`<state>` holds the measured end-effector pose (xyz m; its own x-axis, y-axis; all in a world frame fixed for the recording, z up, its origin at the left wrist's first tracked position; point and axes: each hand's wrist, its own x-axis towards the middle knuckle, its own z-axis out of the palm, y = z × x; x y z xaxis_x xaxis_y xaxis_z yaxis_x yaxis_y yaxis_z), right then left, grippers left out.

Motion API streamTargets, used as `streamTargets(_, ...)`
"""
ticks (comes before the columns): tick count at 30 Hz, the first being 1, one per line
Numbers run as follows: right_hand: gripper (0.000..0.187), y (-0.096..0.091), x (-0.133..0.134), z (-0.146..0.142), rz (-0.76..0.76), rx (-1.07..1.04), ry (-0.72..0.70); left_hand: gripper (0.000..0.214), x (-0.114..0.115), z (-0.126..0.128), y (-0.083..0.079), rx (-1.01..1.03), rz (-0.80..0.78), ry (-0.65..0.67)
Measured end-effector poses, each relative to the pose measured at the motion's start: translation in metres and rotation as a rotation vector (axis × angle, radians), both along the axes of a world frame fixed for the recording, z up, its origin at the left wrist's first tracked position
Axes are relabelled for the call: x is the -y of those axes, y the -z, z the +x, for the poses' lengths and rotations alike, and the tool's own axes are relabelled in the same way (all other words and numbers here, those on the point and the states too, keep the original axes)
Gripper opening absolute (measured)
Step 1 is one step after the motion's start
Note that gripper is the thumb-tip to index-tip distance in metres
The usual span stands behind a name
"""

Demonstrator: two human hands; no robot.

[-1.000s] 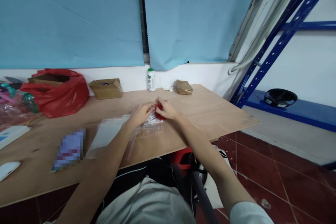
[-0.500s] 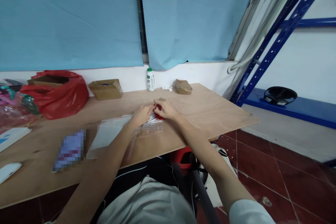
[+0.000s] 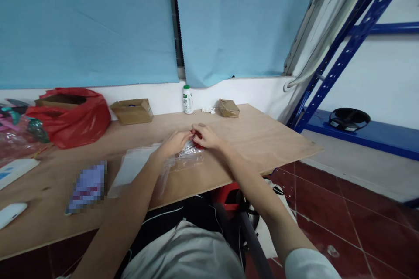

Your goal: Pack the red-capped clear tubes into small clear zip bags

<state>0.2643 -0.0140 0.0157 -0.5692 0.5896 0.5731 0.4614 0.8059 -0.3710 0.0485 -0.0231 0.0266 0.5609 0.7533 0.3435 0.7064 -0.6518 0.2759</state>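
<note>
At the middle of the table, my left hand (image 3: 178, 141) and my right hand (image 3: 207, 136) meet, fingers bent and pinched together. Between and below them lies a clear, shiny plastic bag (image 3: 190, 150), creased into streaks near the fingers. Both hands grip its far end. Something red (image 3: 197, 144) shows under my right hand; its kind is mostly hidden by the fingers. Beneath my left forearm, more flat clear plastic bags (image 3: 132, 165) lie on the wooden table (image 3: 262, 139).
Along the wall stand a red plastic bag (image 3: 88, 117), an open cardboard box (image 3: 132, 112), a white bottle (image 3: 187, 100) with a green cap and a wrapped brown package (image 3: 229, 108). A blurred purple packet (image 3: 87, 187) and a white object (image 3: 11, 214) lie left. Blue shelving (image 3: 386, 139) rises at right.
Almost nothing differs. My left hand and forearm have shifted very slightly, while both hands keep their pinch at the clear plastic bag.
</note>
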Motion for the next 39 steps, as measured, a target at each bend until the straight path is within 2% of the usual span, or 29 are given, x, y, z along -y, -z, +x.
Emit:
streamTargets(2, 0.009, -0.001, 0.000, 0.005, -0.174, -0.151, -0.103, 0.044, 0.000, -0.005, -0.002, -0.008, 0.000, 0.015)
streamTargets(5, 0.024, -0.002, -0.003, 0.013, -0.438, -0.308, -0.203, 0.044, 0.001, -0.008, -0.005, 0.006, -0.006, 0.037)
streamTargets(7, 0.031, -0.003, -0.005, 0.017, -0.544, -0.374, -0.211, 0.044, 0.002, -0.006, -0.007, 0.024, 0.005, 0.038)
streamTargets(9, 0.036, -0.005, -0.007, 0.021, -0.588, -0.439, -0.223, 0.043, 0.004, -0.003, -0.008, 0.039, 0.031, 0.033)
streamTargets(14, 0.041, -0.013, -0.005, 0.022, -0.589, -0.600, -0.265, 0.041, 0.008, 0.004, -0.012, 0.106, 0.101, 0.019)
streamTargets(22, 0.044, -0.016, -0.004, 0.008, -0.503, -0.793, -0.224, 0.038, 0.013, 0.019, -0.019, 0.256, 0.145, -0.006)
streamTargets(25, 0.041, -0.019, -0.014, 0.022, -0.393, -0.938, -0.150, 0.041, 0.013, 0.014, -0.019, 0.368, 0.152, 0.000)
streamTargets(28, 0.036, -0.018, -0.028, 0.052, -0.222, -1.131, -0.001, 0.044, 0.012, 0.002, -0.019, 0.449, 0.165, -0.063)
streamTargets(30, 0.034, -0.012, -0.037, 0.069, -0.232, -1.059, 0.095, 0.044, 0.012, -0.002, -0.019, 0.422, 0.146, -0.085)
streamTargets(32, 0.032, -0.002, -0.044, 0.078, -0.300, -0.854, 0.183, 0.041, 0.013, 0.000, -0.018, 0.354, 0.092, -0.052)
streamTargets(36, 0.015, 0.013, -0.048, 0.081, -0.316, -0.407, 0.373, 0.036, 0.017, 0.013, -0.014, 0.216, -0.007, 0.140)
streamTargets(39, 0.011, 0.013, -0.043, 0.084, -0.298, -0.159, 0.562, 0.036, 0.017, 0.016, -0.010, 0.132, -0.037, 0.235)
